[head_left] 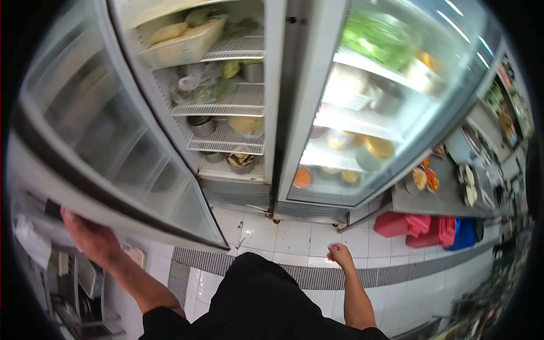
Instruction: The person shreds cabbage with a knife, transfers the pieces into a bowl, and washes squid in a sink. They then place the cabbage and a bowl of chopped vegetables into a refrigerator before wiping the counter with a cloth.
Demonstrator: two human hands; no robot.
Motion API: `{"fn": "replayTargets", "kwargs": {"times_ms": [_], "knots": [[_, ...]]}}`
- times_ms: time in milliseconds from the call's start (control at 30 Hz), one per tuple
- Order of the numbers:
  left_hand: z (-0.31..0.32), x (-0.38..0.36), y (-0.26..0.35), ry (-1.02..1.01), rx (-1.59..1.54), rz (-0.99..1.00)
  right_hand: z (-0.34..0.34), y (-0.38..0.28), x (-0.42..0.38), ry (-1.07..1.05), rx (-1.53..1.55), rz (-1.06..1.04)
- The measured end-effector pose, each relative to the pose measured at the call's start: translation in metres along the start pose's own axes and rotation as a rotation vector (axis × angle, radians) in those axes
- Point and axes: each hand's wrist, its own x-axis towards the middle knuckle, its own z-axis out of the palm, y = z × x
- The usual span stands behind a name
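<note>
My left hand (90, 235) grips the outer edge of the glass fridge door (122, 187), which stands swung out to the left. Part of its fingers is hidden behind the door edge. Inside the opened fridge (272, 113), wire shelves carry a white tub (184, 45), bagged greens (204, 85), a metal pot (201, 126) and a bowl of pale pieces (242, 161). Over the floor hangs my right hand (340, 255), away from everything, its fingers curled in and nothing visible in them.
A second glass-door fridge (294, 195) stands shut on the right, with greens and containers inside. Beyond it is a steel table (447, 198) with food bowls. Red bins (402, 224) sit below it. A drain grate (368, 277) crosses the tiled floor.
</note>
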Motion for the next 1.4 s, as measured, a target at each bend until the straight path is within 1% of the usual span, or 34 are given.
{"fn": "replayTargets", "kwargs": {"times_ms": [33,100,133,167,233,267,300,367,433,467,533,567,633,667,700,733,767,800,833,867,900,933,967,1000,1033,1067,1133,1167,1200,1233,1267,1300,1367,1400], "knots": [[-0.002,-0.009,0.013,0.19,0.201,0.031,0.011,-0.041,0.014,-0.052,-0.083,-0.087],[-0.01,-0.017,0.012,0.364,0.256,0.066,0.045,-0.114,0.035,-0.177,-0.161,-0.225],[-0.005,-0.016,0.01,0.609,0.542,0.033,0.062,-0.155,0.039,-0.249,-0.242,-0.286],[-0.002,-0.012,0.01,0.56,0.803,0.073,0.081,-0.194,0.045,-0.317,-0.319,-0.345],[-0.075,0.004,-0.02,0.645,0.847,0.222,0.121,-0.256,0.068,-0.459,-0.35,-0.478],[-0.103,0.011,-0.03,0.566,0.799,0.309,0.143,-0.295,0.068,-0.446,-0.274,-0.481],[-0.055,0.019,-0.03,0.712,0.973,0.325,0.163,-0.333,0.073,-0.427,-0.194,-0.484],[-0.01,0.027,-0.06,0.817,1.057,0.473,0.2,-0.391,0.117,-0.346,-0.129,-0.578],[-0.007,0.024,-0.116,0.298,0.661,0.554,0.23,-0.456,0.169,-0.152,-0.145,-0.698],[0.017,0.019,-0.155,0.102,0.446,0.4,0.241,-0.49,0.193,-0.018,-0.139,-0.722],[0.091,0.017,-0.221,-0.212,0.478,0.145,0.258,-0.554,0.246,0.268,-0.156,-0.789],[0.126,0.027,-0.256,-0.367,0.463,0.064,0.261,-0.58,0.272,0.425,-0.171,-0.826],[0.194,0.05,-0.32,-0.564,0.344,0.037,0.261,-0.623,0.315,0.61,-0.24,-0.754],[0.224,0.063,-0.354,-0.612,0.303,0.174,0.257,-0.637,0.339,0.69,-0.317,-0.837],[0.252,0.074,-0.384,-0.686,0.323,0.242,0.253,-0.645,0.357,0.77,-0.397,-0.918],[0.277,0.087,-0.41,-0.757,0.342,0.315,0.245,-0.666,0.342,0.56,-0.415,-0.775],[0.299,0.099,-0.432,-0.794,0.421,0.458,0.243,-0.676,0.363,0.539,-0.55,-0.707],[0.318,0.111,-0.451,-0.826,0.498,0.605,0.246,-0.664,0.381,0.591,-0.453,-0.877],[0.334,0.115,-0.477,-0.978,0.646,0.546,0.25,-0.651,0.4,0.644,-0.35,-1.047],[0.348,0.122,-0.501,-0.996,0.616,0.354,0.25,-0.649,0.423,0.778,-0.496,-1.126],[0.356,0.128,-0.532,-0.959,0.66,0.326,0.249,-0.652,0.416,0.761,-0.593,-1.027],[0.364,0.133,-0.562,-0.923,0.702,0.298,0.246,-0.646,0.429,0.965,-0.834,-1.221],[0.364,0.132,-0.596,-0.83,0.814,0.425,0.241,-0.639,0.445,1.166,-1.086,-1.404],[0.356,0.135,-0.608,-0.747,0.745,0.512,0.245,-0.641,0.45,1.439,-1.125,-1.501],[0.349,0.139,-0.62,-0.662,0.68,0.6,0.242,-0.635,0.457,1.253,-0.936,-1.449],[0.345,0.146,-0.625,-0.67,0.686,0.618,0.24,-0.632,0.448,1.163,-0.909,-1.335],[0.34,0.159,-0.624,-0.756,0.732,0.617,0.241,-0.635,0.451,1.534,-0.995,-1.567],[0.337,0.163,-0.623,-0.787,0.748,0.611,0.245,-0.635,0.457,1.559,-0.902,-1.548],[0.334,0.165,-0.621,-0.816,0.764,0.605,0.244,-0.63,0.459,1.348,-0.954,-1.328],[0.332,0.165,-0.622,-0.84,0.772,0.603,0.242,-0.629,0.444,1.134,-0.986,-1.106],[0.332,0.165,-0.62,-0.859,0.774,0.602,0.242,-0.639,0.412,1.104,-0.862,-1.085],[0.333,0.166,-0.618,-0.873,0.782,0.609,0.241,-0.644,0.375,0.96,-0.879,-1.019],[0.335,0.166,-0.618,-0.887,0.791,0.633,0.243,-0.622,0.374,0.719,-0.198,-1.15],[0.335,0.166,-0.618,-0.895,0.799,0.643,0.242,-0.622,0.351,0.728,-0.204,-1.148]]}}
